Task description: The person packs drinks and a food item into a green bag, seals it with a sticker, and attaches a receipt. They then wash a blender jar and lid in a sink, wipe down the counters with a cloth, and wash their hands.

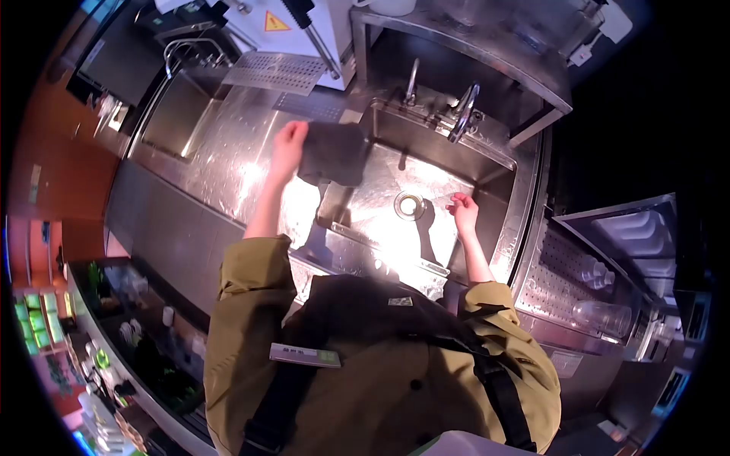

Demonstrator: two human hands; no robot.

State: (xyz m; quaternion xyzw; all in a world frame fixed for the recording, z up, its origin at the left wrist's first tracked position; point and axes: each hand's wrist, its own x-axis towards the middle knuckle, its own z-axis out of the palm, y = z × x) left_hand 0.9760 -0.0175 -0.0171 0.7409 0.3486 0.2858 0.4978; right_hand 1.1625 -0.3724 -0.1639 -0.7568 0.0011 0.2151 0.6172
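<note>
My left hand (290, 146) is closed on the edge of a dark grey cloth (333, 154), which hangs spread out over the left rim of the steel sink (490, 199). Over the right part of the basin is my right hand (463, 211), its fingers bent with the fingertips near each other; whether it holds anything small cannot be made out. A round drain (409, 205) shows in the sink floor between my hands. Two metal taps stand at the back edge, the larger one (464, 114) curving over the basin.
Left of the sink runs a wet steel counter (220, 171) with a perforated tray (277, 72) at its back. A second sink (179, 118) lies further left. On the right are glass containers (601, 315) on a perforated surface. A steel shelf (471, 38) stands behind the taps.
</note>
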